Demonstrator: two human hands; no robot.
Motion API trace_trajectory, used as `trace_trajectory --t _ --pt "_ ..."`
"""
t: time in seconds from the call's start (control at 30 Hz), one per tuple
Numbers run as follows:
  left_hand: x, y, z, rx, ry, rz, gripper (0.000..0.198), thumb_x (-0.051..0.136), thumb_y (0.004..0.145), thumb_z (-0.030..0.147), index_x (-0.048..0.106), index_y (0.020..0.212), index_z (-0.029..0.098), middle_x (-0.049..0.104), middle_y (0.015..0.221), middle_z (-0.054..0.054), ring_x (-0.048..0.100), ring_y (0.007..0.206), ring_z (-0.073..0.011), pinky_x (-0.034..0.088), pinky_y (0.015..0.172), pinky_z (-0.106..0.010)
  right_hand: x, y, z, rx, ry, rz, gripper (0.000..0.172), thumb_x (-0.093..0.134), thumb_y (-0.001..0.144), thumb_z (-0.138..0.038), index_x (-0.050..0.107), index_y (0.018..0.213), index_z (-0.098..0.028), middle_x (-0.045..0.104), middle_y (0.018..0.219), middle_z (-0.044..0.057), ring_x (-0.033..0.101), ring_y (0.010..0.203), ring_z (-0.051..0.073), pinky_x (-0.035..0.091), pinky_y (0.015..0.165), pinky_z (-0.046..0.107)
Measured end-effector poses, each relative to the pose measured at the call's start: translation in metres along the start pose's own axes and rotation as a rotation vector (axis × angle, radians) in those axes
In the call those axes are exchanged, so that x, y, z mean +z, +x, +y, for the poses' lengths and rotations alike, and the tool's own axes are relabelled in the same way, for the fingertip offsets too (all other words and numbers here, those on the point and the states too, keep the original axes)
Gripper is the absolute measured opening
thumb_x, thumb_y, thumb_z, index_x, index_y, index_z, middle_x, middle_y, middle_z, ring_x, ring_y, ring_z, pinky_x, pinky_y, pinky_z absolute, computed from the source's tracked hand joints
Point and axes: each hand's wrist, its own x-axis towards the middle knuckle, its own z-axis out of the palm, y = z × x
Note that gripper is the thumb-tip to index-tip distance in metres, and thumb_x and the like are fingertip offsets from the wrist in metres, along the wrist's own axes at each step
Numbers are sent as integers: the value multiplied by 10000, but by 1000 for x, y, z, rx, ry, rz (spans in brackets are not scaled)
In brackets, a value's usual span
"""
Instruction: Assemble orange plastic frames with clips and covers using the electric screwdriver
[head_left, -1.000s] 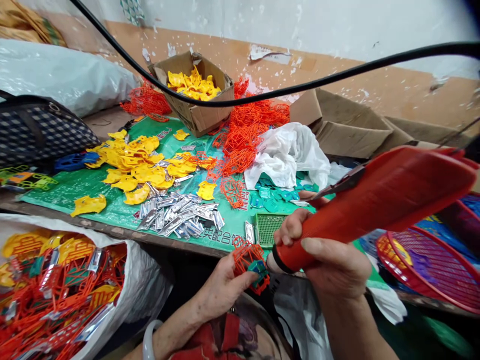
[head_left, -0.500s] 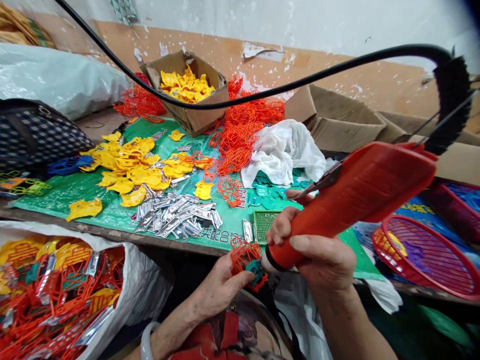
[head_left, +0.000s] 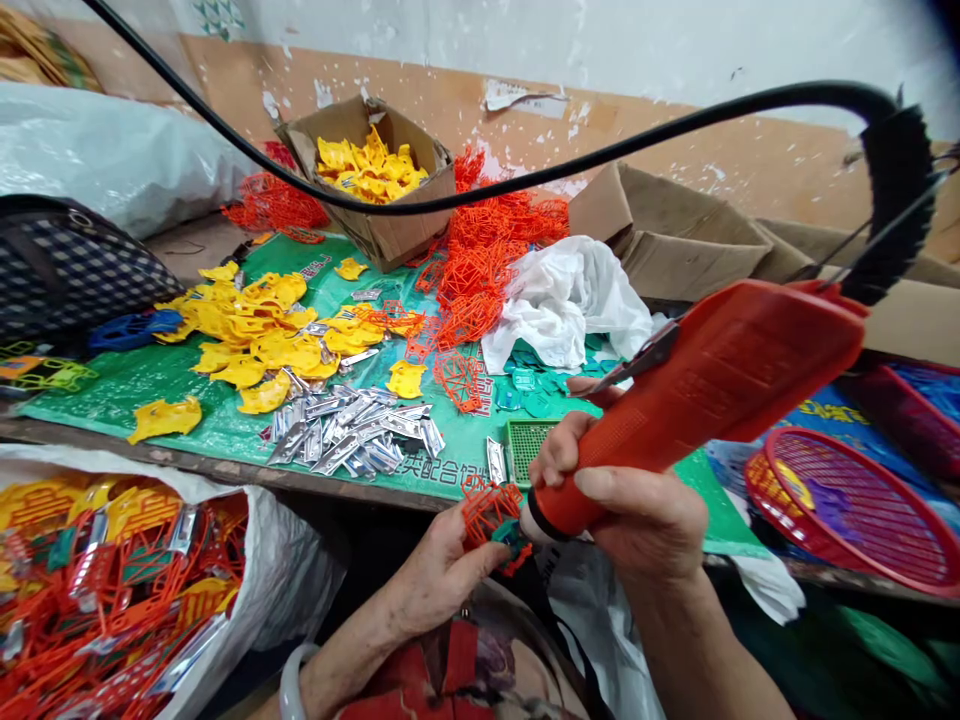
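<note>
My right hand (head_left: 637, 500) is wrapped round a red electric screwdriver (head_left: 697, 390), tilted with its white-and-black nose down to the left. Between the thumb and fingers of my left hand (head_left: 450, 565) is an orange-red plastic frame (head_left: 489, 512) with a teal plastic piece (head_left: 511, 536) on it. The screwdriver's nose meets the teal piece; its tip is hidden. Just beyond my hands, at the table edge, sits a small green basket (head_left: 527, 450), with a silver strip (head_left: 495, 460) beside it.
Silver parts (head_left: 360, 435) and yellow plastic parts (head_left: 262, 330) lie heaped on the green-covered table. Behind stand a carton (head_left: 367, 225) of yellow parts and a pile of orange-red frames (head_left: 487, 260). A filled white sack (head_left: 281, 570) is at left; a black cable (head_left: 480, 195) arcs overhead.
Almost nothing differs. The view has shifted slightly, and the screwdriver sits a little further left in it, still against the teal piece. Both hands keep their hold.
</note>
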Motion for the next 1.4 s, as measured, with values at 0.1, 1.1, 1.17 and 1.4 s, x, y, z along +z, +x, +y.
trace_trajectory --t 0.1,1.1,1.17,1.4 --pt "1 0 1 -6 -6 -8 248 609 851 174 661 1092 204 656 1038 -14 566 956 -195 436 899 -281 0 0 0 -17 5 -3 392 769 557 -190 658 931 -218 605 633 -37 534 567 137 445 558 300" --pt "7 0 -13 -146 -407 87 253 713 816 282 726 1059 213 728 999 -14 616 901 -169 490 839 -261 1 -2 8 -75 14 34 298 807 570 -211 664 832 -216 621 663 -28 554 600 136 473 593 301" --pt "7 0 -13 -154 -424 88 255 709 816 268 724 1065 214 731 1018 -17 621 903 -169 490 837 -259 0 -2 8 -77 13 28 300 807 579 -211 666 844 -219 618 667 -30 554 602 133 475 589 297" --pt "10 2 -8 -179 -429 116 212 717 782 223 739 992 200 727 919 -2 608 794 -141 493 789 -247 0 -3 7 -85 3 25 337 808 586 -217 665 891 -223 620 665 -34 552 594 132 481 584 297"
